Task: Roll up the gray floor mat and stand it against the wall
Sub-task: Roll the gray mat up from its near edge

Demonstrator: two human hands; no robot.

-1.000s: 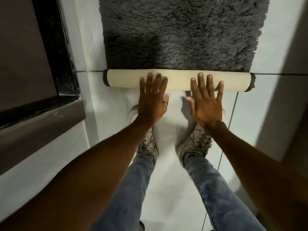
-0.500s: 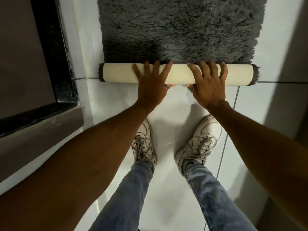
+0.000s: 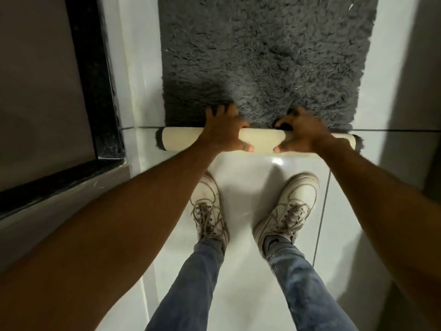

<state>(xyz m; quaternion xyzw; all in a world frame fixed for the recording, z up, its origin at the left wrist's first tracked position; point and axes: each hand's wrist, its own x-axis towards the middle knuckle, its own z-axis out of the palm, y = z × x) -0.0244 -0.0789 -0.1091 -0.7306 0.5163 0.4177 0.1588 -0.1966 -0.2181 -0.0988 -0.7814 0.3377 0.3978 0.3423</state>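
Rolling under way, far from finished. Near end of the gray floor mat (image 3: 267, 56) turned over into a slim cream roll (image 3: 260, 140), backing side out, dark pile tufting from both ends. Roll lying crosswise on the white tiled floor (image 3: 250, 187), just ahead of the two white sneakers (image 3: 207, 206), about on the tile joint. Only a few turns made, judging by the thin roll; most of the mat lying flat, stretching off toward 12 o'clock and out of the top of the frame, so its far edge not visible.

Left hand (image 3: 223, 132) clamped over the roll left of centre, fingers curled over the far side into the pile, thumb pressed on the near face. Right hand (image 3: 303, 132) wrapped over the roll right of centre in the same way. Both closed on the roll, close together near its middle, slightly blurred.

Left to do: pushing the roll on toward 12 o'clock until all the flat pile is taken up, keeping the ends even, then lifting it upright and leaning it on a wall. Pale wall at 3 o'clock (image 3: 403, 68) and a dark-framed panel at 9 o'clock (image 3: 90, 80) both close by. Nothing yet stood up.
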